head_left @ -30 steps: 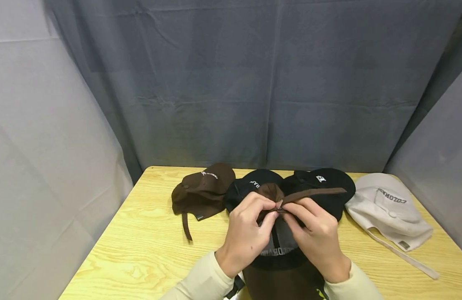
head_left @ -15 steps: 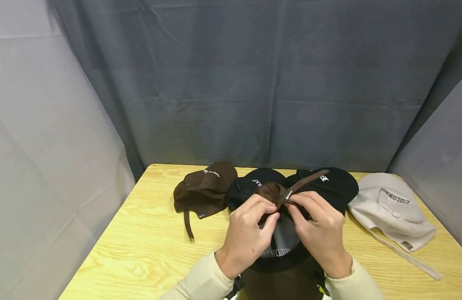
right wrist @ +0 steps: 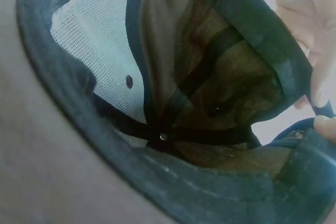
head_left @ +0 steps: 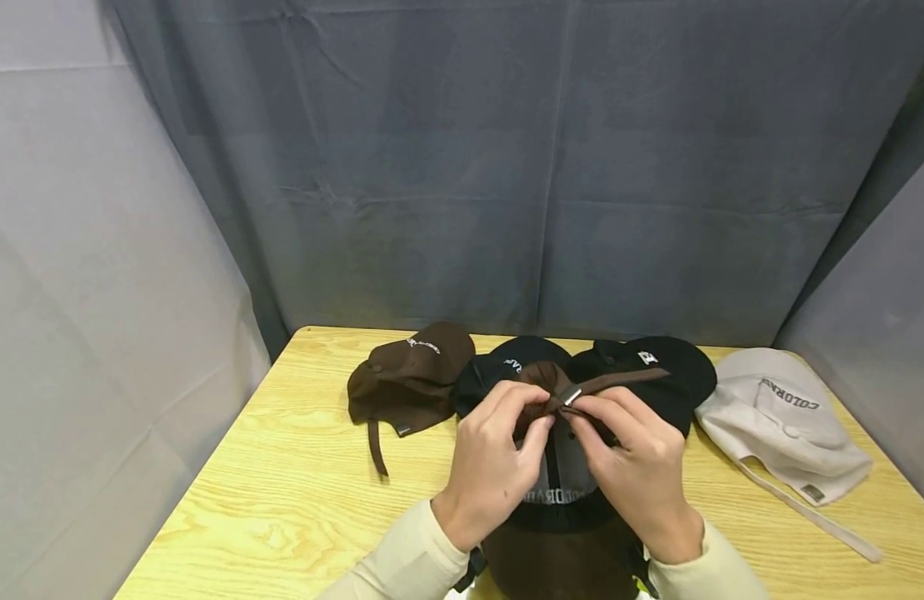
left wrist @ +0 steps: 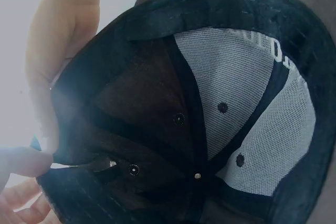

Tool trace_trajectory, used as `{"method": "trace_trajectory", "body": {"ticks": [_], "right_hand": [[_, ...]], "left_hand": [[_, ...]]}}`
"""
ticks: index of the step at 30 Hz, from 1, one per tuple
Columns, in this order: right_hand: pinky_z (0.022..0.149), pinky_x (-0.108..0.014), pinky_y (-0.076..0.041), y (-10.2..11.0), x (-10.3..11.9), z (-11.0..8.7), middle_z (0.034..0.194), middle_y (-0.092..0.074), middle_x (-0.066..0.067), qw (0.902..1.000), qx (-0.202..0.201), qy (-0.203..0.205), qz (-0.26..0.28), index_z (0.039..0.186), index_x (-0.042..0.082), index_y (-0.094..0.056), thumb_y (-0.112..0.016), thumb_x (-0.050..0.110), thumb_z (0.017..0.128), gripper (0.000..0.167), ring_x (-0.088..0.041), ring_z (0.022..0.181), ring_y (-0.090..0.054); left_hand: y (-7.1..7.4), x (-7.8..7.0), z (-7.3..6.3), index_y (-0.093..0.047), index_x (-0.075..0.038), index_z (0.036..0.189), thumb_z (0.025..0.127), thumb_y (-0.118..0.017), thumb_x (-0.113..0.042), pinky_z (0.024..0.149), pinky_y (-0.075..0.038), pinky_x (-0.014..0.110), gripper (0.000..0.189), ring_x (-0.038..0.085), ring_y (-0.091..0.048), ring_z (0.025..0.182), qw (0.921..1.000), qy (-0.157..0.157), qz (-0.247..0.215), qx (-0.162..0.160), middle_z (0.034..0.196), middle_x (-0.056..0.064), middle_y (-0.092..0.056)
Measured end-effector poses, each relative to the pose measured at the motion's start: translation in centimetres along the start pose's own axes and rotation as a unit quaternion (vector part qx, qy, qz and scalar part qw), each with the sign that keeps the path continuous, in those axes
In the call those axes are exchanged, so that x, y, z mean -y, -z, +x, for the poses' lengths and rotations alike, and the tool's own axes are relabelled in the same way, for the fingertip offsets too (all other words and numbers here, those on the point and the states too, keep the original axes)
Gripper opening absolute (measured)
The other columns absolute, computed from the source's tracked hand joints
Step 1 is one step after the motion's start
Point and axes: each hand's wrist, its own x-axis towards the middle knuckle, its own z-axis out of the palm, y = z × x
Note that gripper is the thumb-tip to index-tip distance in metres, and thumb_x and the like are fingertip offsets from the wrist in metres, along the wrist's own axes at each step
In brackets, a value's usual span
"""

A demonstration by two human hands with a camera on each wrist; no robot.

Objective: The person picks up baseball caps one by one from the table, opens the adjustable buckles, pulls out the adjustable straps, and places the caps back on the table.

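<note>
Between my hands is a brown cap, its brim towards me and its inside facing up. The left hand pinches the back edge of the cap between thumb and fingers. Opposite it, the right hand pinches the back closure beside a small metal buckle. A loose brown strap sticks out from the buckle to the right, over the right fingers. In the left wrist view the cap's lining shows grey mesh panels and dark seam tape. Fingers partly hide the closure.
On the wooden table lie another brown cap at left and a black cap behind my hands. Beside it are a second black cap and a beige cap with its strap hanging loose. A grey curtain hangs behind.
The strap end first swung upward and has since come down lower again, pointing right. The buckle now shows between the fingertips. Both hands still pinch the cap in nearly the same place.
</note>
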Motion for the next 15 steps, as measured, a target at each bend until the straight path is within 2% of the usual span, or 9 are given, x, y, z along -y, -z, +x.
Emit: {"method": "trace_trajectory", "body": {"ticks": [3,7,15], "right_hand": [[0.073,-0.009,-0.047,0.03,0.08,0.01,0.076,-0.07,-0.003,1.0,0.0,0.008,0.002,0.08,0.005,-0.076,-0.063,0.033,0.097,0.035,-0.012,0.068,-0.063],[0.073,-0.009,-0.047,0.09,0.15,0.02,0.076,-0.069,-0.003,0.9999,0.007,0.012,0.005,0.08,0.005,-0.076,-0.062,0.034,0.097,0.036,-0.012,0.068,-0.063],[0.076,-0.007,-0.047,0.12,0.22,-0.05,0.077,-0.071,-0.002,0.9999,0.014,0.003,0.004,0.08,0.006,-0.076,-0.062,0.034,0.097,0.036,-0.012,0.069,-0.064]], "left_hand": [[-0.09,0.06,0.15,-0.071,-0.013,0.103,0.088,-0.072,-0.01,0.081,-0.055,0.016,0.015,0.008,-0.068,0.09,0.9996,-0.023,0.014,-0.011,0.1,-0.002,-0.069],[-0.18,0.15,0.22,-0.073,-0.014,0.101,0.087,-0.072,-0.009,0.081,-0.055,0.017,0.015,0.009,-0.069,0.088,0.9978,-0.052,0.032,-0.025,0.098,-0.002,-0.069],[-0.19,0.31,0.35,-0.076,-0.013,0.094,0.086,-0.073,-0.007,0.081,-0.054,0.016,0.011,0.008,-0.069,0.083,0.9962,-0.071,0.024,-0.044,0.092,-0.002,-0.071]]}}
